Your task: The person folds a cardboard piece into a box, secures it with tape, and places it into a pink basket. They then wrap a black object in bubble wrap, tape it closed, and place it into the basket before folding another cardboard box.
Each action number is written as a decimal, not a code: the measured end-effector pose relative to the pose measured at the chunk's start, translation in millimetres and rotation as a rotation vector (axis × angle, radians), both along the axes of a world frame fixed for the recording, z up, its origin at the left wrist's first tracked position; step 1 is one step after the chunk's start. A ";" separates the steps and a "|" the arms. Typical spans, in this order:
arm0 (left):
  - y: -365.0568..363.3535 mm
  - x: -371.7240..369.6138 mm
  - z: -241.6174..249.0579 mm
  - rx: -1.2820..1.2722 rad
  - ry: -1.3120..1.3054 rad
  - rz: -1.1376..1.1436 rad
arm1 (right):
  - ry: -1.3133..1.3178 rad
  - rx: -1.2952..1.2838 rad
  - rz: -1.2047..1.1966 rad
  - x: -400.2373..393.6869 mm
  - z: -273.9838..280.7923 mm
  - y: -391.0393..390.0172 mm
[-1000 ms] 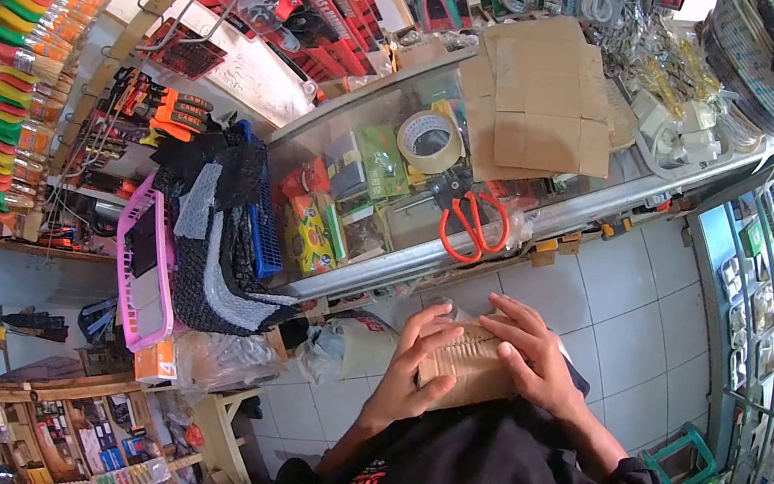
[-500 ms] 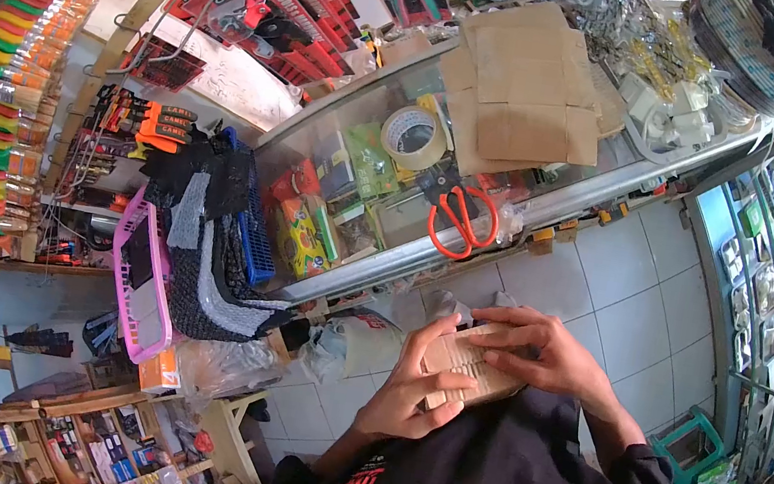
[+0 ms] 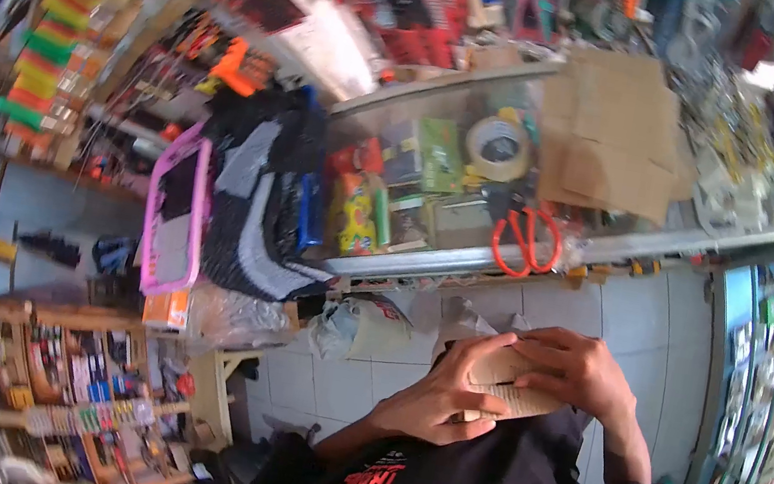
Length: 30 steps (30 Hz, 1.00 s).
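In front of my dark shirt, both hands hold a small folded piece of brown cardboard (image 3: 532, 403). My left hand (image 3: 444, 393) grips it from the left, thumb below and fingers along its edge. From the right, my right hand (image 3: 574, 371) has its fingers bent over the top of the piece. Its ridged layers show between the hands; part of it is hidden by the fingers. Beyond the hands, flat cardboard sheets (image 3: 616, 137) lie on the glass counter (image 3: 452, 214), with orange-handled scissors (image 3: 526, 244) and a tape roll (image 3: 499, 148) beside them.
A pink basket (image 3: 196, 232) and dark folded fabric (image 3: 255, 211) are at the counter's left end. Plastic bags (image 3: 338, 328) rest on the tiled floor (image 3: 639, 312). Shelves of goods (image 3: 761, 372) stand at right, and paintbrushes (image 3: 52, 57) hang at left.
The view has turned, so the counter and goods appear shifted right and tilted less. Both hands still hold the cardboard, which shows slightly further right.
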<state>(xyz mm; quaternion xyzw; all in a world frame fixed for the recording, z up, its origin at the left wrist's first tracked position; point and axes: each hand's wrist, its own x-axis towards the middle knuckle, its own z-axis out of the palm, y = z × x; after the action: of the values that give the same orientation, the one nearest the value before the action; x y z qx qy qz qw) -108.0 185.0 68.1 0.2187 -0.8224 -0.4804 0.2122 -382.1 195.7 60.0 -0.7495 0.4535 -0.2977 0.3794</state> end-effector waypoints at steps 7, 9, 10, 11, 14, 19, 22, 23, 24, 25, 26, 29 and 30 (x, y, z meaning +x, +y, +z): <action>9.2 12.8 -2.6 -0.082 0.046 0.126 | -0.038 0.100 0.093 18.1 -3.7 -21.5; 14.9 17.4 -8.1 -0.045 0.067 0.196 | -0.090 0.208 0.128 24.0 -6.5 -27.4; 17.7 19.8 -12.2 -0.024 0.077 0.226 | -0.133 0.272 0.143 27.1 -9.6 -30.0; 19.7 21.9 -16.0 -0.042 0.083 0.250 | -0.176 0.336 0.158 30.6 -13.0 -33.2; 23.5 28.4 -25.6 -0.086 0.097 0.323 | -0.231 0.463 0.211 40.8 -20.0 -41.0; 32.0 36.5 -32.4 -0.029 0.101 0.387 | -0.251 0.559 0.348 44.2 -18.4 -52.9; 36.8 38.3 -34.2 0.041 0.107 0.463 | -0.264 0.490 0.414 46.6 -22.0 -52.3; 39.4 35.8 -34.0 0.085 0.155 0.526 | -0.291 0.466 0.429 46.8 -22.9 -53.7; 43.2 36.0 -35.0 0.130 0.140 0.514 | -0.314 0.442 0.436 44.6 -23.4 -52.0; 42.8 39.1 -35.6 0.166 0.130 0.498 | -0.305 0.509 0.405 44.2 -20.1 -49.7; 38.6 41.1 -36.8 0.192 0.121 0.478 | -0.301 0.522 0.389 43.7 -19.7 -47.6; 47.2 40.8 -48.8 0.181 0.180 0.465 | -0.309 0.571 0.348 43.3 -22.8 -36.5; 46.4 41.3 -49.8 0.154 0.198 0.462 | -0.327 0.551 0.335 41.8 -24.9 -33.4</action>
<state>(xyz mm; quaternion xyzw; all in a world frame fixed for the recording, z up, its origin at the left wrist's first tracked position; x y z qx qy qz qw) -66.8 231.4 18.3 0.3682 -0.6870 -0.4993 0.3785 -340.3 162.2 35.2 -0.6256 0.3208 -0.2141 0.6781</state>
